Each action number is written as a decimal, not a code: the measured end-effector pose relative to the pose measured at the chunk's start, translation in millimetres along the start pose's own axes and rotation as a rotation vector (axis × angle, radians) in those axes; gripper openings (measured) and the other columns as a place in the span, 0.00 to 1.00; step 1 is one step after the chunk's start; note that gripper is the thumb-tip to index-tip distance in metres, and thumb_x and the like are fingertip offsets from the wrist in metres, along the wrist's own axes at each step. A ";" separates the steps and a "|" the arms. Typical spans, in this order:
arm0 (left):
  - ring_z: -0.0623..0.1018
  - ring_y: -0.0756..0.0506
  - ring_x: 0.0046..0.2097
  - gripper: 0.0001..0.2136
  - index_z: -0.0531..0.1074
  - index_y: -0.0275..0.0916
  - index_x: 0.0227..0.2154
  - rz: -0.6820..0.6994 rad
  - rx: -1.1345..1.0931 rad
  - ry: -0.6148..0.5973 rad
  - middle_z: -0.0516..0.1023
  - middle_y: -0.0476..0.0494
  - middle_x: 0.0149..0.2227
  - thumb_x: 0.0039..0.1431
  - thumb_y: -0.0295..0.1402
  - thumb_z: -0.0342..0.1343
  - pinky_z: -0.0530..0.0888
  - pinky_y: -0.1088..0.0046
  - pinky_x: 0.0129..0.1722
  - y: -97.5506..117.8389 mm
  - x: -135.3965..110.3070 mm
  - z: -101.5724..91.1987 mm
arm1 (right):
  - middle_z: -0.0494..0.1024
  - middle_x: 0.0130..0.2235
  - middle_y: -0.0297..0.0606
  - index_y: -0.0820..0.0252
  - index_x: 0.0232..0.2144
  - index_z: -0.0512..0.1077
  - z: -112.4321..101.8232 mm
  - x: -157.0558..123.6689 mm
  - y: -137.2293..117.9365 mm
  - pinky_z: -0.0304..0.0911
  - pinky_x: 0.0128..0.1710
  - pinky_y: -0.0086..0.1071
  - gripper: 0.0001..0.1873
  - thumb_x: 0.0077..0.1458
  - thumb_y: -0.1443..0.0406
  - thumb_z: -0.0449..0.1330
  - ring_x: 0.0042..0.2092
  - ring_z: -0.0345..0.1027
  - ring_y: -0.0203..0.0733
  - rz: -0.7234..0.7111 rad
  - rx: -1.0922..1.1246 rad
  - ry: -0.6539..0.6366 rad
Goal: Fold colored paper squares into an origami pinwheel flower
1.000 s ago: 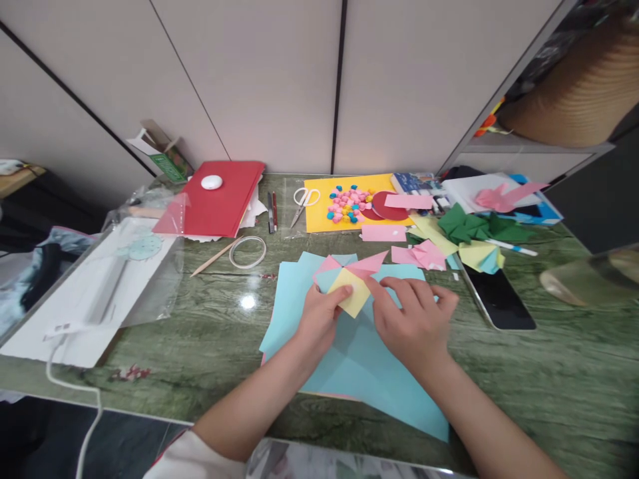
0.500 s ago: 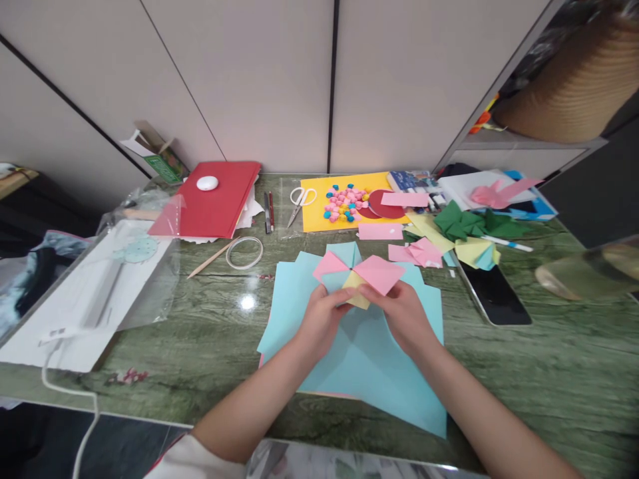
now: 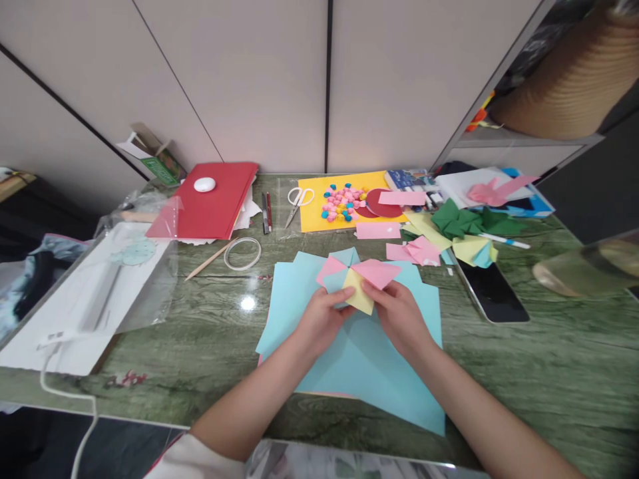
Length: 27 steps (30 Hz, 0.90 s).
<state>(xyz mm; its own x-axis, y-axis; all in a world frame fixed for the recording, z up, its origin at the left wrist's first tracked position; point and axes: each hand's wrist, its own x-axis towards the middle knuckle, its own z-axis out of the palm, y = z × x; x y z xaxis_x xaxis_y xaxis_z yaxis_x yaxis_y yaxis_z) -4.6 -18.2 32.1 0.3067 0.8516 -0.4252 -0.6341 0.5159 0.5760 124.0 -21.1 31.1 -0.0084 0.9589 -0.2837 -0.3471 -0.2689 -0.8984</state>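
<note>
Between my two hands is a folded paper flower (image 3: pixel 360 299) with pink, light blue and yellow petals. My left hand (image 3: pixel 323 314) pinches its lower left side, thumb on the yellow petal. From the right, my right hand (image 3: pixel 401 313) grips it with the thumb pressed near the yellow petal's edge; its other fingers are partly hidden behind the pink petal. Both hands hold the flower above a stack of light blue paper sheets (image 3: pixel 389 379) on the green table.
Behind lie scissors (image 3: pixel 298 205), a yellow sheet (image 3: pixel 309 216) with small paper balls (image 3: pixel 344 201), and a red folder (image 3: pixel 210 203). A tape roll (image 3: pixel 242 254) and wooden stick (image 3: pixel 207 261) are left. Right are green folded papers (image 3: pixel 456 219), a phone (image 3: pixel 494 293) and a clear cup (image 3: pixel 574 269).
The paper flower has tilted and the yellow petal shows larger, extending lower between my thumbs. My hands have shifted slightly around it, and the view has moved a little.
</note>
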 end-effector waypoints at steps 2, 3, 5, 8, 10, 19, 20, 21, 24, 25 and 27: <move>0.75 0.46 0.39 0.11 0.77 0.35 0.34 0.019 0.045 -0.017 0.79 0.43 0.37 0.44 0.27 0.63 0.68 0.69 0.43 0.7 -0.3 0.3 | 0.79 0.37 0.37 0.59 0.36 0.75 -0.2 -0.3 -0.7 0.63 0.41 0.35 0.15 0.43 0.60 0.66 0.41 0.70 0.46 0.029 -0.004 -0.007; 0.75 0.46 0.39 0.11 0.77 0.35 0.35 0.020 0.062 -0.021 0.79 0.42 0.37 0.44 0.27 0.63 0.68 0.69 0.42 0.8 -0.5 0.4 | 0.79 0.38 0.38 0.59 0.37 0.75 -0.3 -0.5 -1.3 0.63 0.41 0.35 0.16 0.43 0.60 0.66 0.41 0.70 0.46 0.037 -0.005 -0.007; 0.75 0.46 0.39 0.11 0.77 0.35 0.34 0.010 0.075 -0.022 0.79 0.42 0.37 0.44 0.28 0.63 0.68 0.69 0.42 0.5 -0.9 0.5 | 0.79 0.39 0.38 0.59 0.38 0.74 -0.5 -1.3 -2.6 0.63 0.41 0.35 0.18 0.42 0.61 0.67 0.41 0.70 0.45 0.031 -0.011 -0.002; 0.75 0.45 0.38 0.10 0.77 0.35 0.33 -0.005 0.064 -0.017 0.79 0.42 0.36 0.43 0.28 0.63 0.68 0.69 0.41 0.1 -1.1 0.7 | 0.78 0.40 0.39 0.59 0.38 0.73 0.2 -2.1 -3.9 0.63 0.42 0.36 0.18 0.43 0.60 0.66 0.43 0.70 0.45 0.004 -0.025 -0.007; 0.75 0.45 0.38 0.11 0.77 0.35 0.33 -0.005 0.058 -0.017 0.79 0.42 0.36 0.43 0.28 0.63 0.68 0.70 0.40 0.3 -1.1 1.0 | 0.78 0.41 0.40 0.59 0.38 0.73 0.7 -1.7 -3.8 0.64 0.42 0.37 0.19 0.43 0.59 0.66 0.43 0.70 0.46 0.007 -0.021 -0.015; 0.75 0.48 0.33 0.08 0.78 0.35 0.30 -0.015 -0.002 -0.020 0.79 0.44 0.31 0.42 0.27 0.63 0.68 0.72 0.38 -0.5 1.2 -0.5 | 0.79 0.39 0.38 0.57 0.35 0.75 0.6 -1.4 -6.0 0.64 0.42 0.36 0.16 0.41 0.61 0.67 0.41 0.70 0.44 -0.003 -0.010 -0.059; 0.75 0.49 0.33 0.08 0.78 0.34 0.30 -0.024 -0.008 -0.031 0.79 0.44 0.31 0.42 0.27 0.63 0.68 0.72 0.37 -0.8 1.1 -0.6 | 0.79 0.38 0.37 0.57 0.35 0.75 0.7 -2.0 -6.6 0.64 0.42 0.36 0.16 0.41 0.61 0.67 0.41 0.71 0.44 -0.006 0.000 -0.067; 0.75 0.49 0.33 0.08 0.77 0.34 0.29 -0.031 -0.014 -0.039 0.79 0.45 0.31 0.42 0.27 0.63 0.68 0.72 0.37 -1.0 1.0 -0.7 | 0.79 0.38 0.37 0.57 0.35 0.75 0.6 -2.4 -7.0 0.64 0.41 0.36 0.16 0.40 0.61 0.67 0.41 0.71 0.44 -0.006 0.002 -0.073; 0.75 0.49 0.33 0.07 0.77 0.35 0.28 -0.026 -0.021 -0.036 0.78 0.45 0.32 0.43 0.27 0.63 0.69 0.72 0.37 -0.5 0.2 -0.3 | 0.79 0.38 0.38 0.57 0.36 0.75 -1.3 -1.3 -6.1 0.64 0.41 0.36 0.16 0.41 0.60 0.67 0.41 0.71 0.44 -0.010 -0.038 -0.061; 0.75 0.49 0.33 0.07 0.77 0.35 0.28 -0.019 -0.019 -0.026 0.78 0.45 0.32 0.43 0.27 0.63 0.69 0.72 0.38 -0.1 0.0 0.0 | 0.79 0.38 0.38 0.57 0.36 0.75 -2.4 -0.3 -5.1 0.64 0.41 0.37 0.16 0.42 0.60 0.66 0.41 0.71 0.45 -0.020 -0.055 -0.052; 0.75 0.49 0.34 0.08 0.77 0.34 0.30 -0.006 -0.008 -0.003 0.78 0.44 0.32 0.43 0.27 0.63 0.69 0.72 0.39 0.8 -0.5 0.7 | 0.79 0.38 0.39 0.58 0.35 0.76 -4.5 1.8 -2.5 0.64 0.40 0.37 0.15 0.43 0.59 0.66 0.41 0.71 0.45 -0.053 -0.076 -0.035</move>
<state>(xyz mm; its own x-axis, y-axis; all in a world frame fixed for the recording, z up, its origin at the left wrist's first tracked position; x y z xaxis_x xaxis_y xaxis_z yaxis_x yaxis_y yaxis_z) -4.8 -18.1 33.2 0.3127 0.8489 -0.4261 -0.6378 0.5201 0.5681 129.0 -19.1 31.3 -0.0250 0.9742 -0.2241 -0.2760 -0.2222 -0.9351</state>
